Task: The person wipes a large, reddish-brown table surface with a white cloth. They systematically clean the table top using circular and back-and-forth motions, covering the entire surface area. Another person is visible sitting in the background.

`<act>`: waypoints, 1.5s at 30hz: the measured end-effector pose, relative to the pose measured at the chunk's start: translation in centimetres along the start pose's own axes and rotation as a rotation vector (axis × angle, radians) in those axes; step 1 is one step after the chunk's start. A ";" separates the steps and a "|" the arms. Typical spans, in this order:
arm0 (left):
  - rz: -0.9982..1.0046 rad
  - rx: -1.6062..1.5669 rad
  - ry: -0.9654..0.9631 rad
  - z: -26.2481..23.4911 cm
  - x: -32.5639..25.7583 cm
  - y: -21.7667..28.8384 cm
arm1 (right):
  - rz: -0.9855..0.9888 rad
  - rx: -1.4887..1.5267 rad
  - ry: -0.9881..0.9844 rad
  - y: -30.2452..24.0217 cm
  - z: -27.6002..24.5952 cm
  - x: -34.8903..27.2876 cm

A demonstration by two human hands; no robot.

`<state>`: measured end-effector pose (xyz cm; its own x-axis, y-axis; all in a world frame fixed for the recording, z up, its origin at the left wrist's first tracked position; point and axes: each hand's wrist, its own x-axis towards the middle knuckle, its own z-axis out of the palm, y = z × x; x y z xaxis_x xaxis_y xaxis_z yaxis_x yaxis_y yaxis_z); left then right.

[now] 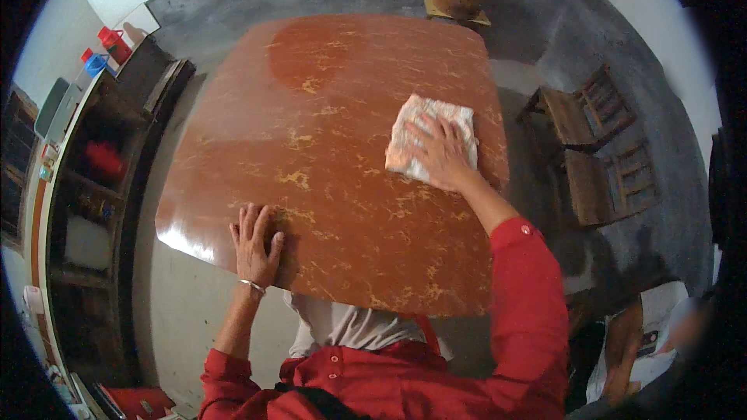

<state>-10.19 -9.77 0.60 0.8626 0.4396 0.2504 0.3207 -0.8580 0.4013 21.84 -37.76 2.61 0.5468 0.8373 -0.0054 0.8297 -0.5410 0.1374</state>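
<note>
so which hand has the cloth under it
The right hand, spread over the pale cloth; the left hand instead rests on the reddish-brown table, with a bracelet at its wrist.

The cloth (401, 134) lies on the table (311, 179), which stands between shelves (82, 276) left and chairs (569, 117) right.

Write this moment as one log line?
right hand: spread on cloth | left hand: on table, near edge | cloth: on table
</note>
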 end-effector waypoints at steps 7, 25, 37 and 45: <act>-0.013 -0.086 0.056 0.0 -0.5 -0.2 | 0.152 0.207 0.243 -6.5 2.5 15.2; 0.293 -0.684 0.561 -10.5 0.3 5.4 | -0.158 0.407 0.387 -6.9 0.9 -11.9; 0.984 -1.051 0.528 -22.8 6.1 17.8 | 0.242 0.538 0.386 -5.8 0.5 -16.9; 0.953 -1.023 0.498 -21.6 4.8 17.2 | 0.213 0.508 0.418 -5.6 1.0 -16.7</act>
<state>-9.03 -16.65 27.75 0.2968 0.0576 0.9532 -0.8652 -0.4062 0.2940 8.19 -48.75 0.91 0.6988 0.6143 0.3665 0.7148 -0.5817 -0.3881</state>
